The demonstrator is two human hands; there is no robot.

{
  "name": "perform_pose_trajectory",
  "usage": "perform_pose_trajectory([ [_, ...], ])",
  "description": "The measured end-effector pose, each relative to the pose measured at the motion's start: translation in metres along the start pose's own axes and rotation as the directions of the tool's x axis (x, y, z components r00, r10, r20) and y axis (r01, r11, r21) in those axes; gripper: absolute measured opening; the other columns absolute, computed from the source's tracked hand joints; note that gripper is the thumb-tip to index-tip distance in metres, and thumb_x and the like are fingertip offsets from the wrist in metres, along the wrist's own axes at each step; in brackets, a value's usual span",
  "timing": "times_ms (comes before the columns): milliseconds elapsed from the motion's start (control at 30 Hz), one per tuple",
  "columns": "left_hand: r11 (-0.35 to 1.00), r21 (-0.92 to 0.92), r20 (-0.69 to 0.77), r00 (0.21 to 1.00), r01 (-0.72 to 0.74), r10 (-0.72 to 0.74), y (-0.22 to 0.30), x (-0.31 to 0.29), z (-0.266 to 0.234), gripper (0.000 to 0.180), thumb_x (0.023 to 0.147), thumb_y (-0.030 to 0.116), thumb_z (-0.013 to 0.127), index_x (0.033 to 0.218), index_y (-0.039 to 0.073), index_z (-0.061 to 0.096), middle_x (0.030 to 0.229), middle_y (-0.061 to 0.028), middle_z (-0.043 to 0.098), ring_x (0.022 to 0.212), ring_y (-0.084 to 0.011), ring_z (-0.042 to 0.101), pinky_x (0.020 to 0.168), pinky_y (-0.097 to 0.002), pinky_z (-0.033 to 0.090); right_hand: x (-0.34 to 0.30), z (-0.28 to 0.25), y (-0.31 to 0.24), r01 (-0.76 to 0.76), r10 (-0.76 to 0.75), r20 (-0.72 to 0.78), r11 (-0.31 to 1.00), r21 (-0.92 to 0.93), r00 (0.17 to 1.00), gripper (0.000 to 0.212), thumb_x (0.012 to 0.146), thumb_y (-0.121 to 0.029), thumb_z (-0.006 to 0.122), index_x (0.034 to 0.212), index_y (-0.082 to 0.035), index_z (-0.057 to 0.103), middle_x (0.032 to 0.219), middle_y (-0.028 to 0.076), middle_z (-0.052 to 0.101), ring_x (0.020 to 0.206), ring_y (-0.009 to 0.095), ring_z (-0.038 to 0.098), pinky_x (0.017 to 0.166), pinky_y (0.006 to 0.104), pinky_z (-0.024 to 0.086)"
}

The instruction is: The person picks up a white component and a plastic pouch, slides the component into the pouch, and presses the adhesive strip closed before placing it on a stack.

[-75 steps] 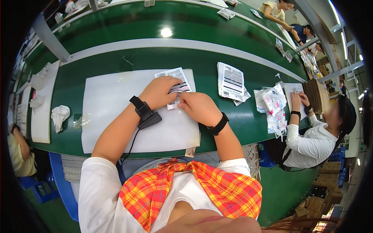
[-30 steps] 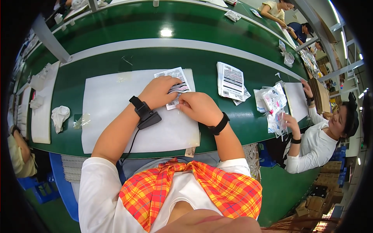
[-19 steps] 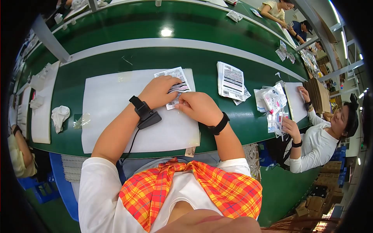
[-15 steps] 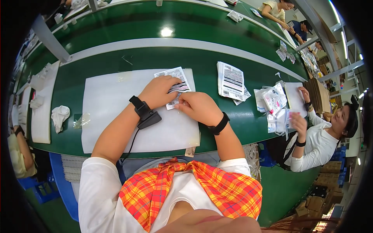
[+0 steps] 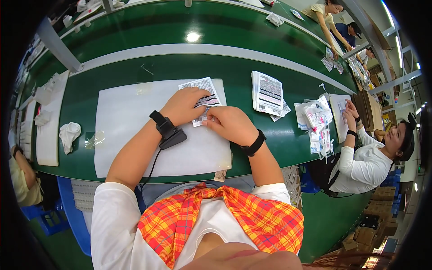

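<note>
A white, black and pink printed packet [image 5: 204, 86] lies on the white mat [image 5: 126, 135], close to its far right corner. My left hand [image 5: 185, 104] rests on top of it, fingers stretched across and the thumb pointing toward the right hand. The thumb and index finger of my right hand [image 5: 229, 123] come together in a pinch at the packet's near right edge. My hands cover the middle of the packet, so what happens beneath them is hidden. Right of the mat stands a stack of similar printed packets [image 5: 268, 92], not touched by either hand.
Further right lies a pile of clear and white pouches [image 5: 316, 119], beside a seated co-worker [image 5: 360, 162] in white. A crumpled white cloth [image 5: 69, 136] sits left of the mat. A pale metal rail [image 5: 193, 50] crosses the green table beyond my hands.
My hands and the packet have barely moved. The co-worker at right has let a pouch down onto the pile and brought both hands together farther back. Another person at the far right reaches forward.
</note>
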State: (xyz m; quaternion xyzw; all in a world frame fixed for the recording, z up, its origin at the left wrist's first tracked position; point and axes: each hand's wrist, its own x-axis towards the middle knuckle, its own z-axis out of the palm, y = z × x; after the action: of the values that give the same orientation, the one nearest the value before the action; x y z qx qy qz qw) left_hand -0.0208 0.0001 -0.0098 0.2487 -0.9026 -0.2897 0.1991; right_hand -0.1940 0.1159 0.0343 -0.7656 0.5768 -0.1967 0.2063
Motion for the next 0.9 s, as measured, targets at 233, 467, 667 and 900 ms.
perform_pose_trajectory([
  [233,1.0,-0.008,0.003,1.0,-0.001,0.001,0.0005,0.0,-0.0005,0.042,0.082,0.019,0.06,0.121,0.006,0.064,0.113,-0.0165,0.067,0.105,-0.0357,0.061,0.093,-0.0437,0.048,0.0,0.0035,0.0012,0.009,-0.009,0.005,0.999,-0.033,1.0,0.022,0.088,-0.026,0.067,0.09,-0.005,0.061,0.084,0.015,0.066,0.079,0.037,0.064,0.07,0.0462,0.05],
  [467,1.0,0.006,-0.009,1.0,0.0,0.0,0.001,0.0007,0.0009,0.04,0.083,0.021,0.061,0.12,0.007,0.065,0.112,-0.0167,0.067,0.105,-0.0361,0.062,0.094,-0.0437,0.049,-0.001,0.005,0.0022,0.045,-0.047,-0.051,0.998,-0.043,0.998,0.019,0.088,-0.023,0.067,0.091,-0.005,0.061,0.083,0.014,0.066,0.078,0.036,0.063,0.068,0.0448,0.049],
  [667,1.0,-0.009,-0.011,1.0,-0.003,0.002,0.0024,0.0004,0.0,0.039,0.083,0.023,0.062,0.119,0.007,0.066,0.112,-0.0171,0.067,0.106,-0.0359,0.062,0.094,-0.0436,0.049,-0.0005,-0.0001,0.0019,0.071,-0.073,-0.126,0.997,-0.025,0.989,0.017,0.088,-0.022,0.066,0.094,-0.006,0.062,0.081,0.013,0.065,0.077,0.035,0.063,0.068,0.0433,0.049],
  [900,1.0,0.012,-0.015,1.0,-0.007,0.007,0.0019,0.0014,-0.0002,0.04,0.083,0.024,0.062,0.119,0.007,0.066,0.112,-0.0171,0.068,0.105,-0.0359,0.062,0.094,-0.0435,0.049,0.0012,-0.0031,-0.0043,0.028,-0.024,-0.178,0.999,0.017,0.984,0.016,0.088,-0.022,0.066,0.092,-0.007,0.064,0.078,0.013,0.065,0.073,0.033,0.062,0.065,0.0411,0.048],
])
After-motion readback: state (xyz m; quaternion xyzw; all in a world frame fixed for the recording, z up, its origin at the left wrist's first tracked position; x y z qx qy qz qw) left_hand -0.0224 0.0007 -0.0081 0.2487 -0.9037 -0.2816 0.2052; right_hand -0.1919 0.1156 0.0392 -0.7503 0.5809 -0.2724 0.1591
